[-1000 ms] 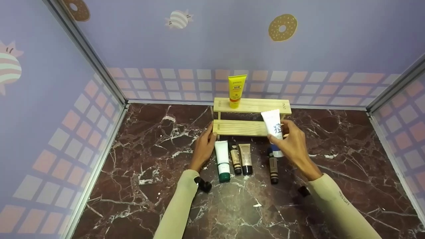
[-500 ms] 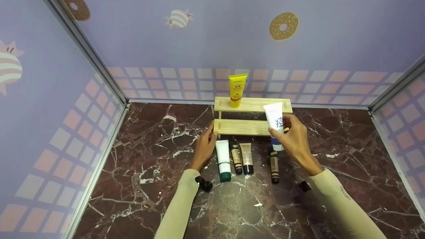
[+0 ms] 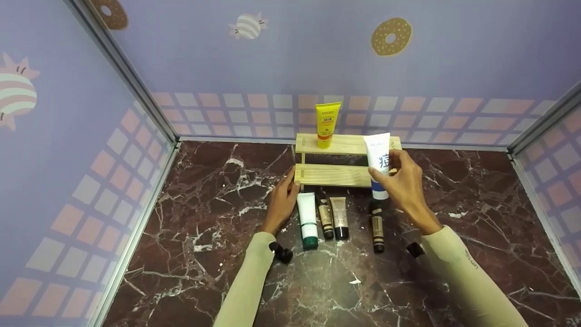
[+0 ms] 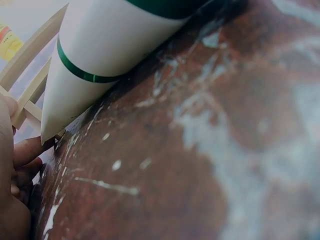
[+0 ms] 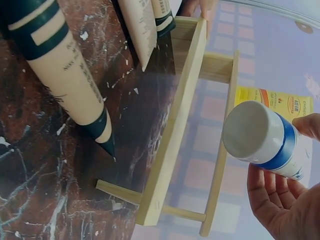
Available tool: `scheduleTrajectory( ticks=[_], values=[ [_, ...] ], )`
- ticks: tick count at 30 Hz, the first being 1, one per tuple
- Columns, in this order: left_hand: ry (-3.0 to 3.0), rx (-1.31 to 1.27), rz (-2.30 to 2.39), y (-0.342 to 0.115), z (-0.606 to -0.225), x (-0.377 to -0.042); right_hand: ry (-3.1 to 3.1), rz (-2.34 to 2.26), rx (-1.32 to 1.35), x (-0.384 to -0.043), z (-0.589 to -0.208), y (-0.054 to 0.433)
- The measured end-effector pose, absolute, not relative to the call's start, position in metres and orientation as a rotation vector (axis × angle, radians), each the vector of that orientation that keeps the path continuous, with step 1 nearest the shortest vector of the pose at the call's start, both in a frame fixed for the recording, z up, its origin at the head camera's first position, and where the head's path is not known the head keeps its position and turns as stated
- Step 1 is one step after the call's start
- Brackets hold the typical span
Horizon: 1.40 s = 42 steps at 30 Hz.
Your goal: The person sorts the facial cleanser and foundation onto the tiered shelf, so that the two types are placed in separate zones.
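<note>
White-and-blue squeeze tube (image 3: 377, 152): cap down, pinched in your right hand (image 3: 405, 182). Left of grip, your left hand (image 3: 282, 199) touches the two-tier wooden stand (image 3: 336, 175), clamping unclear. Risk: tilted landing could topple your tube; bumped stand, the yellow tube (image 3: 327, 123).

Far wall (image 3: 308, 59): lilac, printed with doughnuts (image 3: 378, 42) and a striped sweet (image 3: 248, 26); checked band (image 3: 258, 101), pink and pale, along the foot. Left wall (image 3: 59, 113) and right wall (image 3: 573, 145): lilac, likewise checked. Corner strips (image 3: 119, 68): grey. Marbled surface (image 3: 181, 281): dark red-brown, white-veined; pale sheen, near middle.
</note>
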<state>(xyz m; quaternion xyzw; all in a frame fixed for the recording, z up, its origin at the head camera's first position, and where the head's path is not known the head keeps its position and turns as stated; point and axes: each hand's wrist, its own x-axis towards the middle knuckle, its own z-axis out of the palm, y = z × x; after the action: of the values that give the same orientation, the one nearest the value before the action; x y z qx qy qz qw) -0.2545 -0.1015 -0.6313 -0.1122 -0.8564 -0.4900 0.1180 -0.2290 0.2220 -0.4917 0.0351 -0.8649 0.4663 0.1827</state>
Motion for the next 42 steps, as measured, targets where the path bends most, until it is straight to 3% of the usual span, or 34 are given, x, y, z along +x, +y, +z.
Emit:
scheduleTrajectory(
  ticks=[42],
  values=[
    [-2.504, -0.331, -1.412, -0.102, -0.633, -0.254, -2.34, 1.451, 0.104, -0.281, -0.467, 0.21]
  ],
)
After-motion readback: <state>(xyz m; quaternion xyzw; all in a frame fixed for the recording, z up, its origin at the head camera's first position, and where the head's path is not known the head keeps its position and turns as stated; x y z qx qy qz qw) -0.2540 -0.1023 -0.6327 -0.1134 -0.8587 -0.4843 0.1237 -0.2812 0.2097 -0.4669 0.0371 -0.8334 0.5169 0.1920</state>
